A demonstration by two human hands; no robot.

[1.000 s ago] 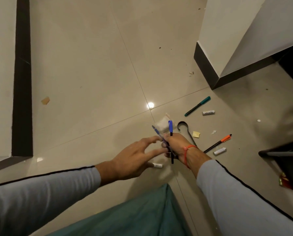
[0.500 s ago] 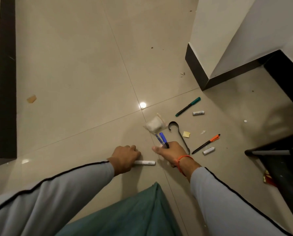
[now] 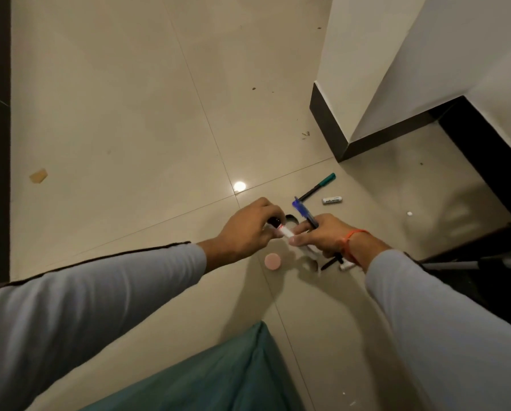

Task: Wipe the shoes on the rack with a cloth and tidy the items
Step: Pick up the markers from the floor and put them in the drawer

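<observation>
2 pens (image 3: pixel 305 215) sit clamped in my right hand (image 3: pixel 322 235), whose fingertips also pinch the white marker (image 3: pixel 375 232) my left hand (image 3: pixel 248 229) grips. Juggling both, I could drop one onto the floor (image 3: pixel 129 114).

Two long pale grey-blue sleeves (image 3: pixel 85 295) fill the view, each with a thin dark seam running along its length. An orange thread band (image 3: pixel 349 241) circles the right wrist. Teal trousers (image 3: pixel 218 378) show below.

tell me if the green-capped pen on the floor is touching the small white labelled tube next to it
Apart. The head view shows bare tile between the green-capped pen and the small white labelled tube.
</observation>
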